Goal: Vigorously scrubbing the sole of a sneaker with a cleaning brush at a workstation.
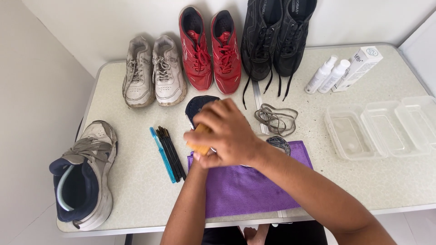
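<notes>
Your forearms cross over the purple cloth [245, 186], and your right hand [229, 136] covers the left, both pressed together around a wooden brush [199, 141] and a dark insole [198, 105] at mid-table. You look to be scrubbing. Next you'd need firm strokes with the insole held flat. Thin brushes [169, 154] lie just left; grey laces [276, 119] right.

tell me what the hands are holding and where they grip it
The right hand grips a wooden brush across its back. The left hand is hidden beneath it, apparently steadying a dark shoe.
</notes>
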